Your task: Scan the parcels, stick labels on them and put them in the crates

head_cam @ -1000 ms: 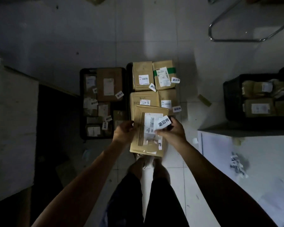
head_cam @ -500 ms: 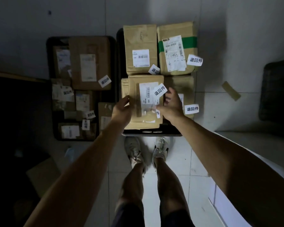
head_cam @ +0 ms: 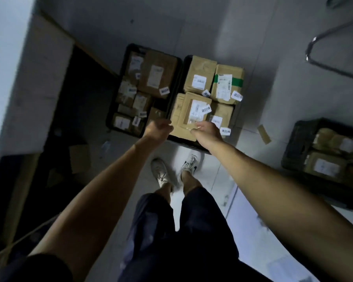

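Note:
A flat brown parcel [head_cam: 186,119] with a shipping slip and a white printed label [head_cam: 205,109] lies on top of other parcels in the right black crate [head_cam: 182,140]. My left hand [head_cam: 158,129] is at the parcel's near left corner, fingers loosely curled, holding nothing that I can make out. My right hand [head_cam: 207,131] hovers over the near right edge with relaxed fingers. The left black crate [head_cam: 110,110] beside it holds several labelled parcels. The view is blurred.
A third black crate [head_cam: 293,143] with parcels stands on the floor at the right. A pale cabinet [head_cam: 39,88] runs along the left. A metal chair leg [head_cam: 324,64] curves at the back right. My feet [head_cam: 161,174] stand before the crates.
The parcel went from my hands down onto the stack in the right crate. Both hands have loosened and drawn back towards its near edge. The camera has pulled up and back.

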Demonstrator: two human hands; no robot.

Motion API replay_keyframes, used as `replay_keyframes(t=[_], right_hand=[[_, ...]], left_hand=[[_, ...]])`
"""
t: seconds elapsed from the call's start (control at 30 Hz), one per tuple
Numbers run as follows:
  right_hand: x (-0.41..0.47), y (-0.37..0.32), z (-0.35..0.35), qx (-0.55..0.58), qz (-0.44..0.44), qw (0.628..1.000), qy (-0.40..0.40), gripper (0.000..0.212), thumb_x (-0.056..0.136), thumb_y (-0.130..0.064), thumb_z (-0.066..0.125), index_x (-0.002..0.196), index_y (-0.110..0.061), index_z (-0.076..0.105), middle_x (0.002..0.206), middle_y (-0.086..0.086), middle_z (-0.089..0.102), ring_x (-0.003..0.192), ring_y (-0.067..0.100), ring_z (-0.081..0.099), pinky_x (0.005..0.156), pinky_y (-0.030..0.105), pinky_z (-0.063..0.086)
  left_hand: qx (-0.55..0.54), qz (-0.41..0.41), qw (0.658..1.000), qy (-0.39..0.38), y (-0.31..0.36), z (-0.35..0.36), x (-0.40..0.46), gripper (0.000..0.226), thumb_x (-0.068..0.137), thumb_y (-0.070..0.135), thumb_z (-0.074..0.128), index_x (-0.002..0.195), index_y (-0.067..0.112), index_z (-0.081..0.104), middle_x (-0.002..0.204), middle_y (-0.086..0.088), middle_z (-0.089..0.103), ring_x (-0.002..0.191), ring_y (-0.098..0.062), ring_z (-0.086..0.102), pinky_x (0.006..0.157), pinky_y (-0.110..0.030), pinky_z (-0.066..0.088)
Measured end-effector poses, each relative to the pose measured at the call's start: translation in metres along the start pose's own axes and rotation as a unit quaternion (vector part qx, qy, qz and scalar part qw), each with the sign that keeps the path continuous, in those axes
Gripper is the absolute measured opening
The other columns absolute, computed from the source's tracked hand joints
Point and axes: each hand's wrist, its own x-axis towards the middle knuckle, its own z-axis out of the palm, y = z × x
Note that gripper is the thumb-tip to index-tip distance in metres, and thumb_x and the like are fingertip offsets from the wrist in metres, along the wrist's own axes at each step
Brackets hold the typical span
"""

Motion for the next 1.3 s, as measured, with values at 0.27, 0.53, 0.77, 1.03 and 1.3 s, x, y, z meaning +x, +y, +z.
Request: replay_keyframes(t=[0.27,0.53,0.77,1.03,1.3], right_hand=[[-0.138,-0.102,0.11,-0.224,-0.199,0.95,-0.089,0.036,0.089,-0.033,0.068,0.123,-0.021,0.066,0.123,0.003,0.067,0.117,0.025,0.062,0.096,0.03,0.05],[-0.317,-0.158,0.335,-0.406,-0.43,0.791,-0.158,0.037,0.092,-0.032,0.063,0.128,-0.02,0.063,0.134,0.006,0.062,0.122,0.027,0.059,0.096,0.033,0.049],[-0.452,-0.161,0.502,-0.492,-0.569,0.627,-0.203,0.037,0.094,-0.03,0.06,0.13,-0.019,0.059,0.128,0.003,0.064,0.115,0.024,0.06,0.086,0.031,0.047],[-0.535,-0.154,0.659,-0.527,-0.621,0.515,-0.268,0.033,0.09,-0.026,0.059,0.122,-0.019,0.065,0.113,0.001,0.07,0.101,0.022,0.064,0.077,0.03,0.049],[-0.621,-0.17,0.83,-0.493,-0.661,0.446,-0.349,0.029,0.089,-0.024,0.062,0.116,-0.017,0.07,0.118,0.003,0.07,0.101,0.022,0.065,0.084,0.032,0.054]], left_hand=[[0.025,0.045,0.986,0.157,-0.086,-0.129,-0.165,0.039,0.086,0.04,0.061,0.112,0.015,0.073,0.114,-0.01,0.072,0.109,-0.026,0.066,0.088,-0.031,0.049],[-0.015,-0.084,0.932,0.353,-0.295,-0.238,-0.333,0.023,0.088,0.035,0.055,0.1,0.022,0.069,0.107,-0.001,0.07,0.104,-0.024,0.064,0.086,-0.035,0.053],[-0.11,-0.149,0.851,0.491,-0.463,-0.274,-0.473,0.036,0.089,0.036,0.056,0.119,0.022,0.068,0.113,0.002,0.071,0.105,-0.019,0.065,0.094,-0.04,0.054],[-0.18,-0.213,0.797,0.535,-0.607,-0.289,-0.557,0.029,0.093,0.036,0.058,0.118,0.024,0.067,0.111,0.005,0.069,0.097,-0.014,0.063,0.09,-0.037,0.055],[-0.21,-0.288,0.746,0.562,-0.724,-0.346,-0.61,0.029,0.096,0.034,0.06,0.121,0.021,0.066,0.119,0.0,0.068,0.102,-0.018,0.064,0.095,-0.041,0.056]])
